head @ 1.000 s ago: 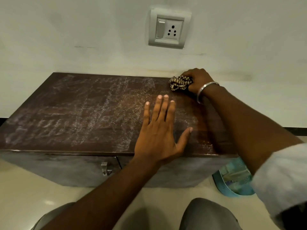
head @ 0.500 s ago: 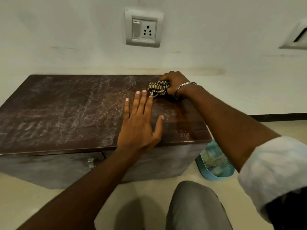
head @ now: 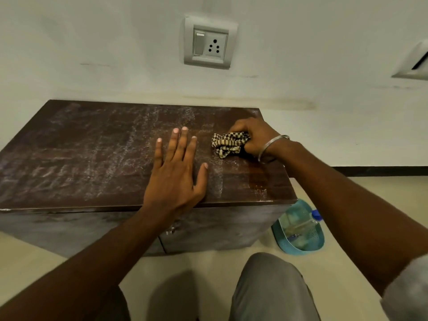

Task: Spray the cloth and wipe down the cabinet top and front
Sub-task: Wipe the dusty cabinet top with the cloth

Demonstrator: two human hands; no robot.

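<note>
The right hand is gripping the bunched checked cloth, fingers curled round it, against the cabinet top near the right rear corner. The left hand is lying flat, fingers straight, just beside the cloth.

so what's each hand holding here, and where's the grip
The right hand grips the bunched checked cloth at its right end, on the cabinet top. The left hand rests flat, holding nothing.

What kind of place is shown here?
Probably an indoor room, perhaps in a home: a low brown cabinet stands on the floor against a plain wall with a switch-and-socket plate.
</note>
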